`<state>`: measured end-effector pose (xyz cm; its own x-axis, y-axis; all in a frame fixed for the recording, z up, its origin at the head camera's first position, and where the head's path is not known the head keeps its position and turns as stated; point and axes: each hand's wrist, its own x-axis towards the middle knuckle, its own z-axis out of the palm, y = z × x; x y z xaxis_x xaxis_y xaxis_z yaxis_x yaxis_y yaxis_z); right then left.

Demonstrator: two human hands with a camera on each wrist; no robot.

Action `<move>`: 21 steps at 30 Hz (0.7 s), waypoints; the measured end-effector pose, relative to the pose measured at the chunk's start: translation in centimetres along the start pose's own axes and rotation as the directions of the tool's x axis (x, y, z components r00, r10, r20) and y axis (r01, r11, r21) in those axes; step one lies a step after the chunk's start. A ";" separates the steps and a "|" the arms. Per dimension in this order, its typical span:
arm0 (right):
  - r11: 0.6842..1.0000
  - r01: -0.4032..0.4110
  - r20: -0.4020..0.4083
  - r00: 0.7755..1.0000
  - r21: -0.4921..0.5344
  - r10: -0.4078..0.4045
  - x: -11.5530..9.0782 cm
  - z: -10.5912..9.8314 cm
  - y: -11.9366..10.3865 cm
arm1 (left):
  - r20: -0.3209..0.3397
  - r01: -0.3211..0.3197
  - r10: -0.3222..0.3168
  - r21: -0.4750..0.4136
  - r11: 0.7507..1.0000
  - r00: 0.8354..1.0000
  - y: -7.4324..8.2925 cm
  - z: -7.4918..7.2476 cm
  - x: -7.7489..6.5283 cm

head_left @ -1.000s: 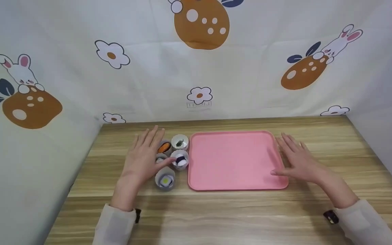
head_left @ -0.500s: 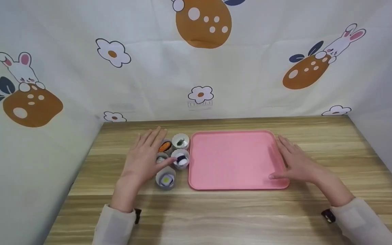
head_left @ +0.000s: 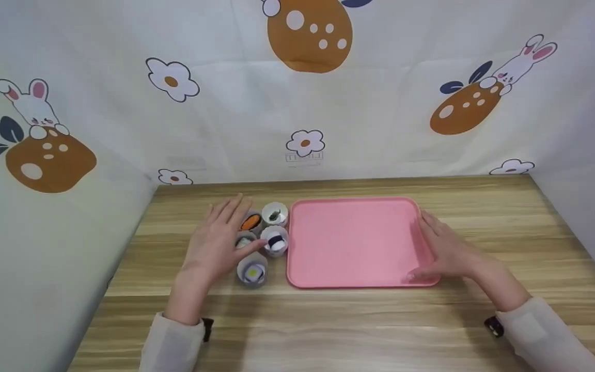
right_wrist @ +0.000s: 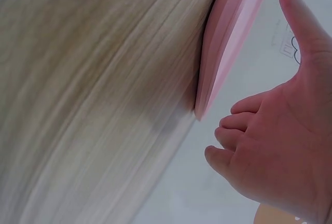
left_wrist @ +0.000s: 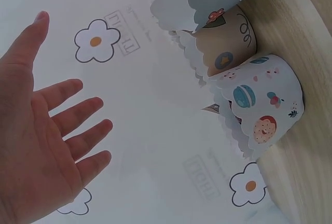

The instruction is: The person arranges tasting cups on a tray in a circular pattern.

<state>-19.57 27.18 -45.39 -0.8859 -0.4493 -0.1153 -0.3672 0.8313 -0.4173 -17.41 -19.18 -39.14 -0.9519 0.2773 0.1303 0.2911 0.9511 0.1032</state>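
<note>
My left hand [head_left: 214, 244] hovers palm down at the left of several small paper baking cups, fingers straight and thumb spread over them. In the left wrist view a patterned white cup [left_wrist: 277, 112] stands apart from the fingers. Inside the cups lie small sushi-like pieces: an orange piece [head_left: 251, 222], a white piece with a dark band [head_left: 276, 243], and a roll with a yellow-green centre [head_left: 253, 273]. The left hand partly hides one grey cup. My right hand [head_left: 450, 253], holding nothing, is over the right edge of a pink tray [head_left: 354, 243], its thumb above the near right corner.
Wood-grain table [head_left: 349, 330] lies under everything. A pale cloth [head_left: 225, 113] printed with rabbits, oranges and flowers hangs behind and at both sides. The cups sit close against the tray's left edge. Dark bands show at both wrists.
My right hand has moved slightly left and toward me, further over the tray's right edge. The left hand has barely shifted; cups and tray stay in place.
</note>
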 end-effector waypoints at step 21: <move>0.999 -0.022 0.060 0.998 -0.027 0.023 0.6 0.7 -0.5 | 0.020 0.049 -0.048 -0.040 0.998 0.999 -0.8 -0.5 -0.7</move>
<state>-19.71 26.27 -45.89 -0.8756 -0.4487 -0.1789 -0.3556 0.8494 -0.3901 -16.95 -20.23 -38.87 -0.9665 0.2342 0.1054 0.2482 0.9572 0.1491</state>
